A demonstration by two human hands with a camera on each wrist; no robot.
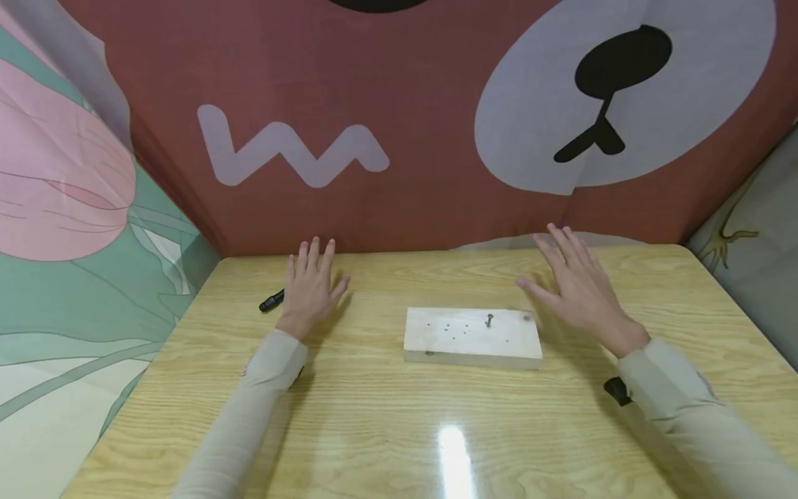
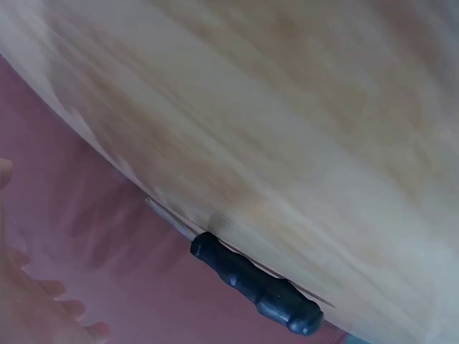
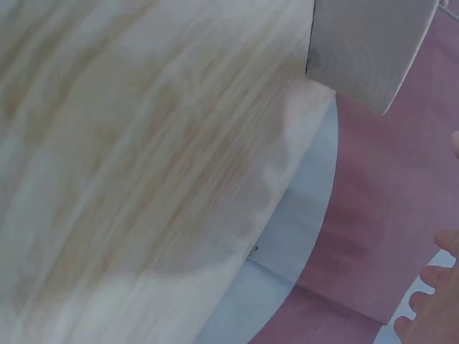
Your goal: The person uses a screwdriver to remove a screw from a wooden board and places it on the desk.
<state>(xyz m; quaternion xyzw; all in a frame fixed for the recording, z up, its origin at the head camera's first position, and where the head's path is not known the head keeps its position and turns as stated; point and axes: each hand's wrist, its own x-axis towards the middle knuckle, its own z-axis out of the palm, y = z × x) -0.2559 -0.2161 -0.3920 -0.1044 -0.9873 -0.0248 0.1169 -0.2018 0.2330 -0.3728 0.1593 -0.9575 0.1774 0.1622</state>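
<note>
The left hand (image 1: 309, 291) and right hand (image 1: 582, 298) are holding nothing, fingers extended; a black-handled screwdriver (image 2: 252, 281) is lying just left of the former, a wooden block (image 1: 476, 341) with a screw (image 1: 489, 320) between them

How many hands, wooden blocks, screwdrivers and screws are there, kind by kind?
Hands: 2 (left hand, right hand)
Wooden block: 1
Black-handled screwdriver: 1
Screw standing in the block: 1
Total: 5
</note>
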